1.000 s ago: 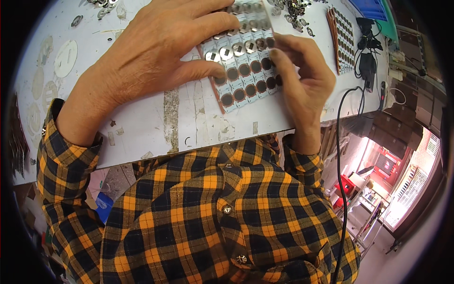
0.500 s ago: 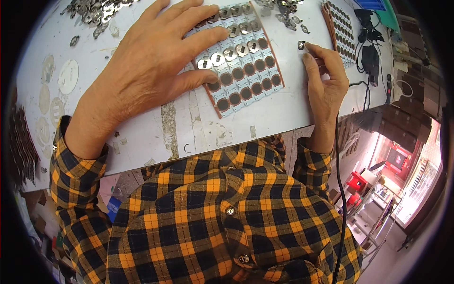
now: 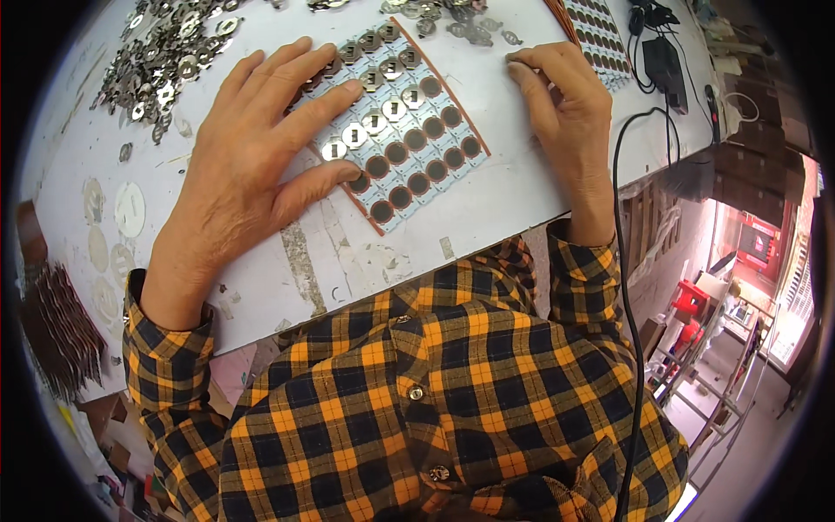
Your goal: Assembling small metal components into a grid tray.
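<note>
A light-blue circuit-board panel [image 3: 416, 161] with brown edges lies at an angle in front of me. Round dark pads fill its two nearest rows, and shiny metal clips [image 3: 374, 120] sit on pads in the rows beyond. My left hand [image 3: 248, 152] is spread over the panel's left side, fingers apart, thumb by a dark pad; the palm hides part of the board. To the panel's right, just above the table, my right hand [image 3: 561, 100] pinches thumb and forefinger around a small metal clip [image 3: 511, 57], mostly hidden by the fingertips.
A large heap of loose metal clips [image 3: 165, 70] covers the far left; more clips [image 3: 470, 33] lie beyond the panel. Stacked panels [image 3: 600, 39] stand far right, beside a black power adapter [image 3: 664, 65] and cables. Dark strips [image 3: 61, 322] hang at the left table edge.
The whole view has shifted and turned. My right hand has moved farther out beside the panel, closer to the far loose clips, and its clip shows less. My left hand stays spread on the panel.
</note>
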`<state>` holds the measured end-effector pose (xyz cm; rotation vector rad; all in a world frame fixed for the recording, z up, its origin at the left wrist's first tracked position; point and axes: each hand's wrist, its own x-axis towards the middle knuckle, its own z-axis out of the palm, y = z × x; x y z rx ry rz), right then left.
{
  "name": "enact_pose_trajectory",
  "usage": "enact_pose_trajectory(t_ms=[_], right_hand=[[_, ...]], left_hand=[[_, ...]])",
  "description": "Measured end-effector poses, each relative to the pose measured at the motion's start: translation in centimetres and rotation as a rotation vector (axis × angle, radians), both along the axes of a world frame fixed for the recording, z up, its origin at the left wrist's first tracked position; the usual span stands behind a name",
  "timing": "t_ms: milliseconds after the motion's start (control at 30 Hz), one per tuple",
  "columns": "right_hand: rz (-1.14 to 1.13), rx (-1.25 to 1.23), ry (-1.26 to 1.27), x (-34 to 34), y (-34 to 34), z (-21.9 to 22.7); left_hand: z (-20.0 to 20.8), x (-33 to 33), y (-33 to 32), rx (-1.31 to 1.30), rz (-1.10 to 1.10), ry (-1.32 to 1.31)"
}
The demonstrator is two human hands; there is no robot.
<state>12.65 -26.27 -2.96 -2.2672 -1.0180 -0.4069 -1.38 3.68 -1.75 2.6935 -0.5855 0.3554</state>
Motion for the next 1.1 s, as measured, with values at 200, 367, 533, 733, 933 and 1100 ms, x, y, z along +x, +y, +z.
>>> enact_pose_trajectory(t_ms=[200, 367, 533, 733, 933, 1100], right_hand=[[0.075, 0.297, 0.688, -3.5, 3.6, 1.6], [0.127, 0.272, 0.631, -3.5, 4.5, 0.6], [0.162, 0.169, 0.610, -2.8, 3.8, 0.3], [0.214, 0.099, 0.762, -1.8, 3.9, 1.3], [0.204, 0.027, 0.707, -1.2, 4.1, 1.4], [0.191, 0.094, 0.751, -1.2, 4.3, 1.2]], left_hand=[[-0.6, 0.0, 0.0, -0.010, 0.009, -0.008], [-0.6, -0.2, 0.1, -0.005, 0.021, -0.003], [-0.4, 0.3, 0.0, -0.008, 0.000, 0.006], [-0.2, -0.1, 0.1, -0.032, -0.002, 0.010], [-0.3, 0.3, -0.6, -0.090, -0.023, 0.002], [-0.6, -0.6, -1.8, -0.101, -0.117, 0.085]])
